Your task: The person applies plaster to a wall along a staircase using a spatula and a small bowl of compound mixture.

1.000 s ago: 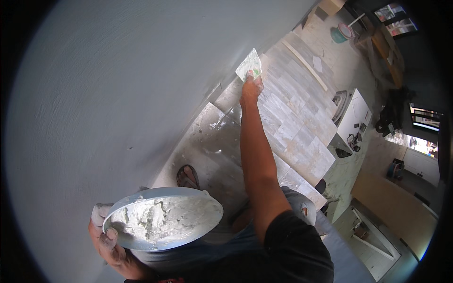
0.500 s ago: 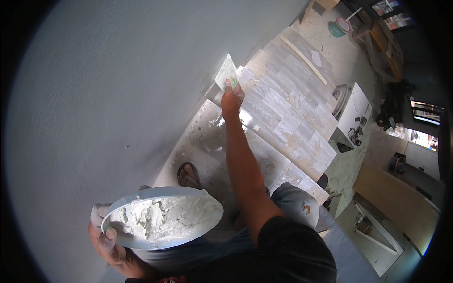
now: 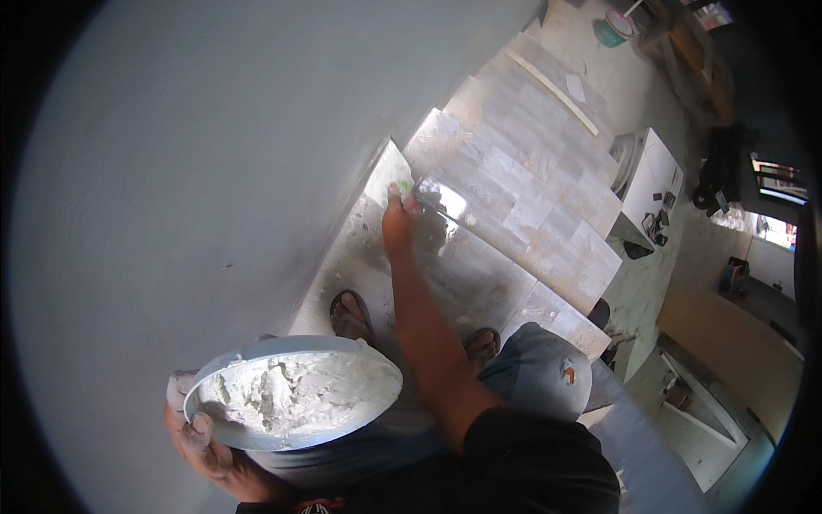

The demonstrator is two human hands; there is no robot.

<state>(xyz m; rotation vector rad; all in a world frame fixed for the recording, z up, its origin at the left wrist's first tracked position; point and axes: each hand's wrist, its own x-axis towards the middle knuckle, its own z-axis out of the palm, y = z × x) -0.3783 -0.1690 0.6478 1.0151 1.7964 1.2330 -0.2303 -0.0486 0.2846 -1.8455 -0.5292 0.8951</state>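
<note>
Right hand (image 3: 401,218): over the last second drawn nearer the body along the foot of the grey wall (image 3: 163,214), away from the farther part of the tiled steps (image 3: 548,197) — most likely a stroke low on the wall, the work now at its bottom edge

Spreader (image 3: 385,173), one: thin, flat, pale, smeared, with a green patch near the thumb; pinched firmly in the right hand, no gap in the grip; blade at the wall's foot, whether pressed against it cannot be told

Left hand (image 3: 201,439): place little changed; clamped on the left side of the bowl, thumb at the rim, fingers outside

Bowl (image 3: 291,346), one: blue-grey, above the lap, mouth tilted toward the camera

White paste (image 3: 278,396): lumpy, heaped toward the bowl's left, ample supply by its look
</note>
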